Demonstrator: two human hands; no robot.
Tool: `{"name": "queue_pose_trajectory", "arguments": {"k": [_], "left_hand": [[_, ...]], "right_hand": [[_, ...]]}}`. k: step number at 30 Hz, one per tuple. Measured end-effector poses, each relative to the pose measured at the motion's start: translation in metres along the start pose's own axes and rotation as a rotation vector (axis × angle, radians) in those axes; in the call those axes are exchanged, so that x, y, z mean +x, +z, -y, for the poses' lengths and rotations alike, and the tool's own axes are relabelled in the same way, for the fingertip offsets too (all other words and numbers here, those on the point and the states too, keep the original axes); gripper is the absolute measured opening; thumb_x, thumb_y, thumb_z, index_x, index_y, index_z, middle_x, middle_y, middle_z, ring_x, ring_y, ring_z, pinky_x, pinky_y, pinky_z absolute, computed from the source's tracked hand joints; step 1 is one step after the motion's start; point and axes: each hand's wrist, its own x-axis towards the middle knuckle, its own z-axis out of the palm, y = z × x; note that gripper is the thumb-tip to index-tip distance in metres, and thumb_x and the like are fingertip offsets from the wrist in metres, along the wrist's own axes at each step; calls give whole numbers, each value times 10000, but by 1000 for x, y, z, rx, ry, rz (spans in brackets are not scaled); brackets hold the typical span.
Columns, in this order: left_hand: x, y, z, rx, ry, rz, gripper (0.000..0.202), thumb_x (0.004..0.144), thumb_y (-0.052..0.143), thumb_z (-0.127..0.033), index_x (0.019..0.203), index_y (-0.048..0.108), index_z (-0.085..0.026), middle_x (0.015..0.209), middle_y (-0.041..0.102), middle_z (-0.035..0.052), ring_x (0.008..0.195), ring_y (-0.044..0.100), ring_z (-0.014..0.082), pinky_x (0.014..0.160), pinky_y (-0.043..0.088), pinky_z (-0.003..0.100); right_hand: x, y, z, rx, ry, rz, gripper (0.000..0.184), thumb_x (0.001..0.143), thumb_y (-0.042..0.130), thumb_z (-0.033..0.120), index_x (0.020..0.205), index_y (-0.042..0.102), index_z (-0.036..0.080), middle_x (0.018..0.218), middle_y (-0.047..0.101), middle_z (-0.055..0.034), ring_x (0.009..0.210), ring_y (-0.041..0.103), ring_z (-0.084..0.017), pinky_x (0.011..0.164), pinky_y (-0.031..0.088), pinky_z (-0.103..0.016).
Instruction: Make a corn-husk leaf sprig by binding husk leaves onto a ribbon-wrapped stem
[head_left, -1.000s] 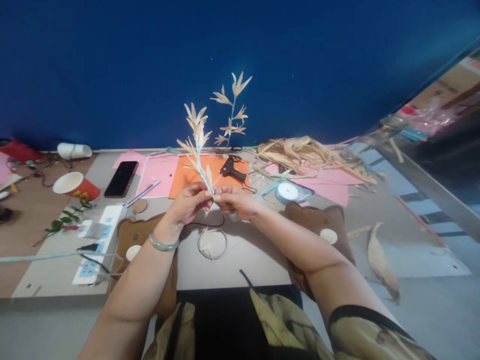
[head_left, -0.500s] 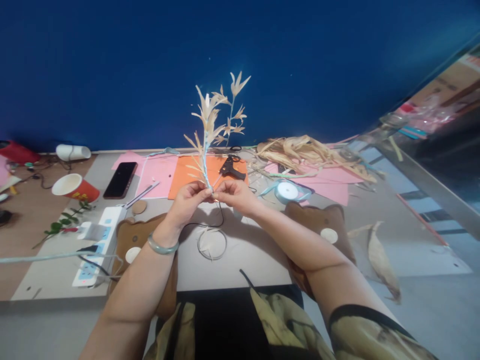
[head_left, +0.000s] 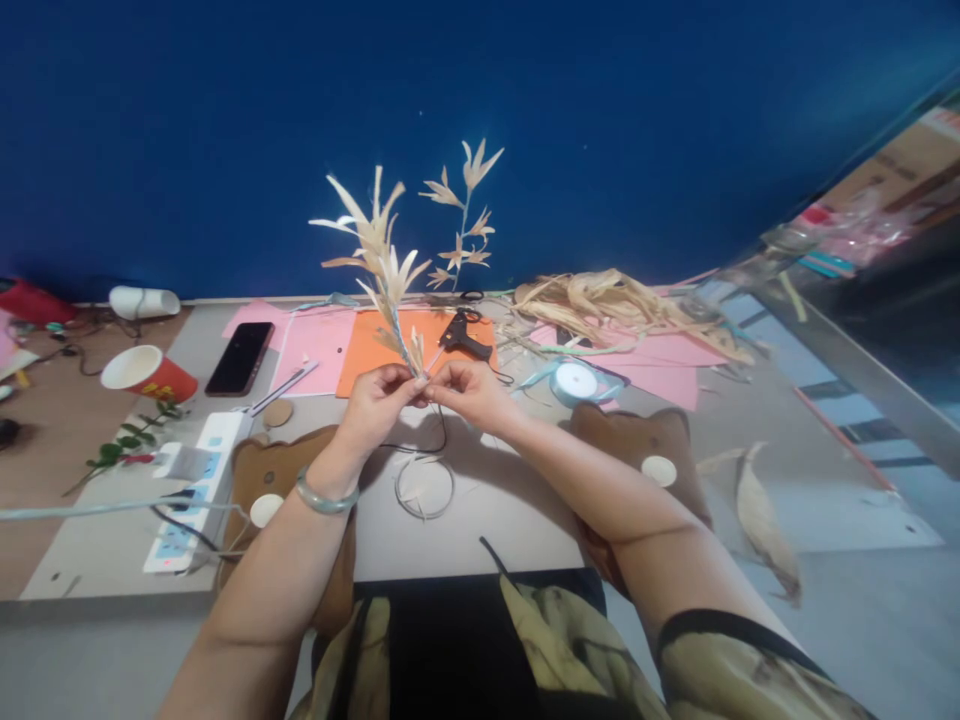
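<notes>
My left hand (head_left: 377, 402) and my right hand (head_left: 471, 390) meet above the grey table (head_left: 480, 520). Both pinch the bottom of a leafy sprig (head_left: 379, 262) made of pale dried husk leaves on a light blue wrapped stem. The sprig stands up and leans left. A second husk sprig (head_left: 463, 215) stands upright behind it near the blue wall. A wire ring (head_left: 424, 487) lies on the table just under my hands. A black glue gun (head_left: 463, 335) rests on orange paper (head_left: 367, 350) beyond my fingers.
A pile of dried husks (head_left: 611, 305) and a ribbon spool (head_left: 574, 382) sit at the right on pink paper. At the left are a phone (head_left: 240, 357), a red cup (head_left: 146, 373), a power strip (head_left: 195, 478) and a green twig (head_left: 127, 445). Brown bear-shaped mats (head_left: 645, 440) lie at both sides.
The sprig in my hands has turned and tipped to the left, its leaves now spread wider. My hands stay pinched at its base in nearly the same place.
</notes>
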Motion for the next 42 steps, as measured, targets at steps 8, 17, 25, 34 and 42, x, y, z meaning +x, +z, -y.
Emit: {"name": "queue_pose_trajectory", "arguments": {"k": [8,17,25,34,42], "left_hand": [[2,-2,3,164,-57,-74,268,680,721,-390,713,607,-151,591,650,-1,574,665,166,567,528,254],[6,-2,14,139,-77,-37,195,690,696,-333,736,639,-152,611,655,9,578,659,168,559,529,265],[3,2,9,190,-75,-99,164,699,681,-305,704,612,-156,563,653,8,540,664,171,532,519,253],[4,9,13,148,-47,-178,173,685,684,-281,645,560,-168,528,625,-13,510,635,149,528,507,244],[6,10,19,181,-16,-250,168,657,684,-257,595,551,-175,480,581,-39,477,582,124,479,447,214]], "right_hand": [[5,-5,-2,-89,88,61,237,759,656,367,741,619,134,728,694,-44,677,622,-133,660,480,-255],[7,-6,-4,-118,140,21,172,669,682,279,657,598,130,600,628,3,545,528,-91,547,398,-220],[8,-3,-8,-37,170,9,225,647,712,332,660,607,133,626,649,-22,569,572,-113,582,429,-239],[-2,9,-18,-772,-246,-157,152,794,572,266,710,603,144,688,629,-42,637,548,-138,583,359,-243],[-14,15,-23,-1476,-554,7,263,937,367,175,829,602,124,710,560,-79,636,495,-175,598,304,-307]]}}
